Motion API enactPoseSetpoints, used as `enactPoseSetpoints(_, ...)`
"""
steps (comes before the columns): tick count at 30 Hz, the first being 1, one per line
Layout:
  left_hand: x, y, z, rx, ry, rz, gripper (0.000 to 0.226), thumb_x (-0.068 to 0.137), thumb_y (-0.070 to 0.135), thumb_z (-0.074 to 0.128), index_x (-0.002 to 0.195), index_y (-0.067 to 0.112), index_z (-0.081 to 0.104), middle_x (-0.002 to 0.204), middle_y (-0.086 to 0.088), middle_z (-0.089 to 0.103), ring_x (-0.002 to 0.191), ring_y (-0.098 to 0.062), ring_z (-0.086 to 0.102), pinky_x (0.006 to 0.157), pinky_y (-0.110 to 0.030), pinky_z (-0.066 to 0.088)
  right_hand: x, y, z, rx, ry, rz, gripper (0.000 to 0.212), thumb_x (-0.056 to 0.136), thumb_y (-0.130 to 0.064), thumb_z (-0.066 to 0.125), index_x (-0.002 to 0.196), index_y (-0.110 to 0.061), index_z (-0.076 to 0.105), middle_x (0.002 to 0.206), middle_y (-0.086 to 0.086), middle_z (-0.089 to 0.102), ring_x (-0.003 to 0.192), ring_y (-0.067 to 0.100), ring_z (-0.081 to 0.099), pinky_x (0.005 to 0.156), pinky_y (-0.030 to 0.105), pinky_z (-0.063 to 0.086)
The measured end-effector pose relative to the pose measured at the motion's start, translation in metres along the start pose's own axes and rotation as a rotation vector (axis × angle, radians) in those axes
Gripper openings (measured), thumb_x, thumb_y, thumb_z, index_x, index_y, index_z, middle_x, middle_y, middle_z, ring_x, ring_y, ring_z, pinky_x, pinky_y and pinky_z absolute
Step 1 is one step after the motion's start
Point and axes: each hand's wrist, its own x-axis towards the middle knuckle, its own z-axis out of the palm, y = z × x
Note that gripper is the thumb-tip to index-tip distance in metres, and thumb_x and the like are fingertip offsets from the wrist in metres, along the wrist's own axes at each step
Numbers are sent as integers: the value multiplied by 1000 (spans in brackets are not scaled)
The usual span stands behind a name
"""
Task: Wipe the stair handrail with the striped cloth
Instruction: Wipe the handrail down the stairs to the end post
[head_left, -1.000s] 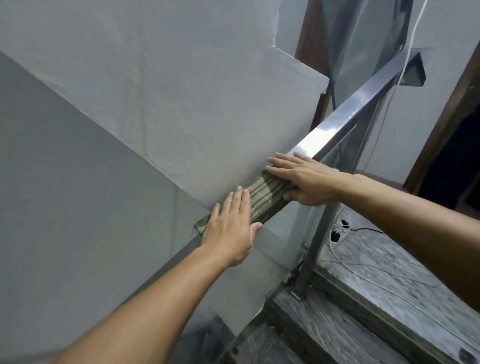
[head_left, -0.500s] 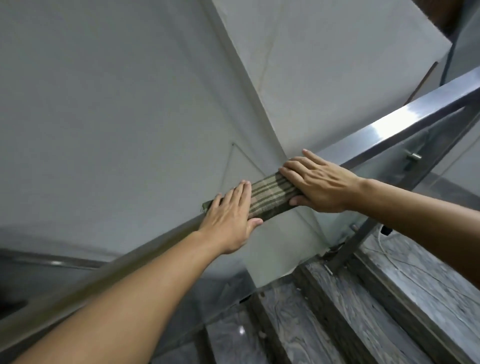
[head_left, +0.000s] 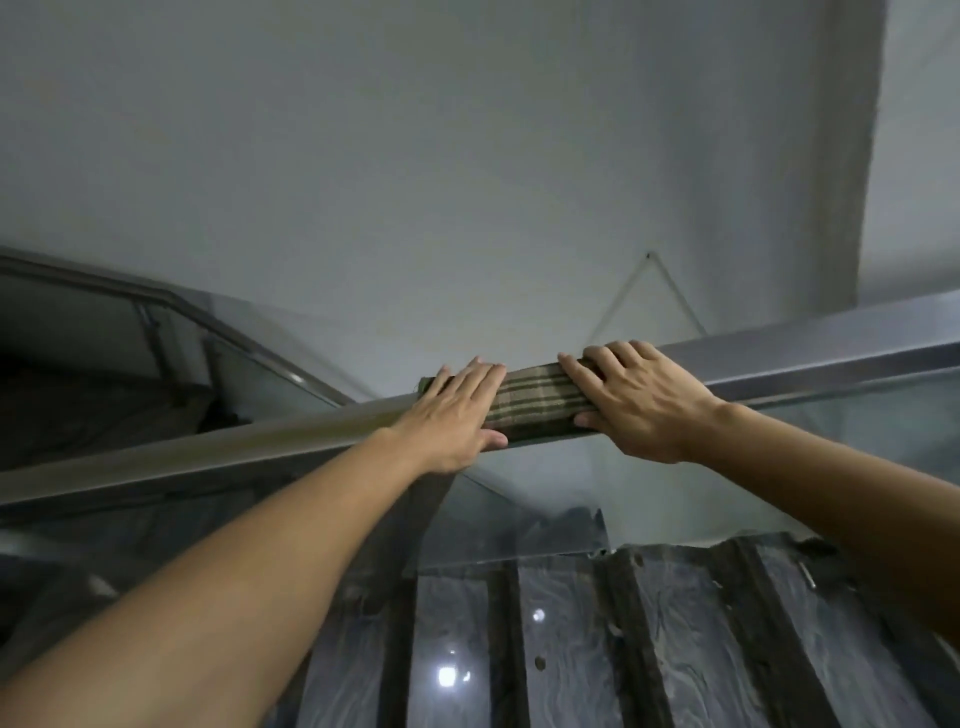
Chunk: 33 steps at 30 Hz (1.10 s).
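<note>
A square steel handrail (head_left: 810, 358) runs across the view, rising to the right. A green and beige striped cloth (head_left: 540, 402) is folded over its top and near side. My left hand (head_left: 452, 415) lies flat on the cloth's left end, thumb under the rail's near edge. My right hand (head_left: 639, 400) presses on the cloth's right end, fingers over the top and thumb on the near side. Only the middle strip of the cloth shows between my hands.
A glass panel (head_left: 519, 519) hangs under the rail. Dark marbled stair treads (head_left: 571, 649) lie below, seen through it. A second handrail (head_left: 218, 322) slopes down at the left. A plain grey wall (head_left: 467, 182) stands behind the rail.
My view has swung left and down, so the rail now looks nearly level. Both hands stay on the cloth and have slid with it down the rail to the left.
</note>
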Motion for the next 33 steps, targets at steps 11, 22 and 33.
enactPoseSetpoints(11,-67,-120,16,-92,-70,-179,82,88,30,60,147,12,6,159,-10,8,147,-22,-5,120,-45,-2,92,-124,-10,38,-34,-49,70,94,-53,17,144,-4,15,127,21,49,104,37,52,90,49,43)
enactPoseSetpoints(22,-152,-277,48,-12,-76,-346,85,84,24,66,146,9,9,157,-13,10,148,-23,-4,118,-41,1,201,-276,-29,120,-42,-131,63,96,-46,24,140,0,23,118,24,51,99,39,50,86,51,39)
enactPoseSetpoints(33,-242,-449,83,-74,-55,-365,84,82,25,67,145,10,13,156,-14,15,148,-24,1,119,-43,2,309,-438,-42,138,13,-140,64,96,-46,25,140,-1,22,120,24,52,103,39,51,87,51,40)
